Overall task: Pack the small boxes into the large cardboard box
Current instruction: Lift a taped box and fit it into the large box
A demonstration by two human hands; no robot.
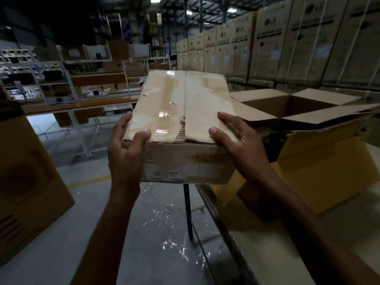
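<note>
I hold a small taped cardboard box (183,108) in the air in front of me, its worn top flaps facing up. My left hand (125,149) grips its near left corner, thumb on top. My right hand (242,145) clasps the near right corner, fingers spread over the top and side. The large cardboard box (320,161) stands on a table to the right, its flaps folded open and its dark inside partly visible. The small box is left of the large box's opening and apart from it.
The table's edge (224,229) and a black leg (188,210) run below the small box. A big carton (26,182) stands at the left on the floor. Shelving racks (72,79) fill the back left; tall stacked cartons (287,42) line the back right.
</note>
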